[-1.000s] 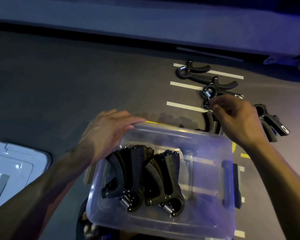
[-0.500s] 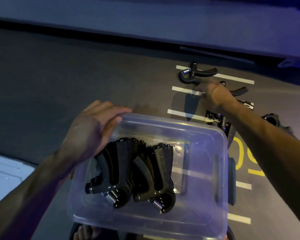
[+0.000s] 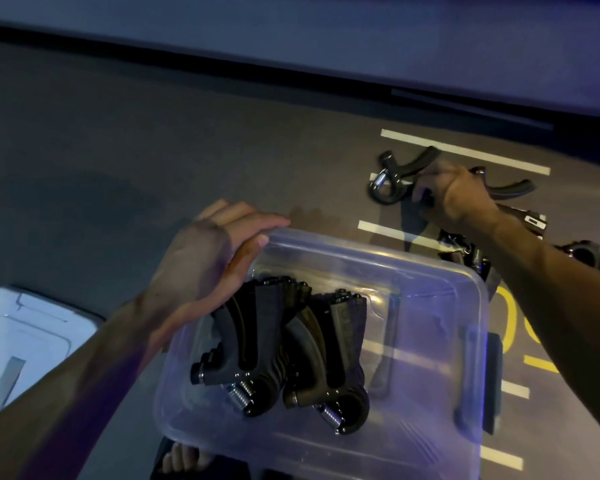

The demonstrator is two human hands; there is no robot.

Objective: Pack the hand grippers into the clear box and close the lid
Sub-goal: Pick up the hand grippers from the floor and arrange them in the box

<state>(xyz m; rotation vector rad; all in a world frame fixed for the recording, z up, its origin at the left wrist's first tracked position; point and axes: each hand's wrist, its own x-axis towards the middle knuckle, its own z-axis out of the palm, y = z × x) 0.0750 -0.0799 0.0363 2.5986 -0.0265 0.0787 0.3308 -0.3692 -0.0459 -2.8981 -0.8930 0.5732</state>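
Note:
The clear box (image 3: 444, 282) sits low in the middle, lidless, with several black hand grippers (image 3: 284, 348) packed side by side in its left half. My left hand (image 3: 208, 258) grips the box's far left corner, fingers over the rim. My right hand (image 3: 454, 195) reaches far right and its fingers curl round the handle of the farthest black hand gripper (image 3: 392, 178) on the floor. More loose grippers (image 3: 513, 188) lie beside and under my right forearm, partly hidden.
The white lid (image 3: 25, 337) lies on the floor at the left. The dark floor carries white stripes (image 3: 465, 152) and yellow markings (image 3: 510, 327) at the right. A raised ledge (image 3: 326, 39) runs along the back. A bare foot (image 3: 181, 459) shows under the box.
My right hand went from the nearer grippers farther out and took hold of the farthest gripper's handle. My left hand stayed on the box corner. The view shifted slightly.

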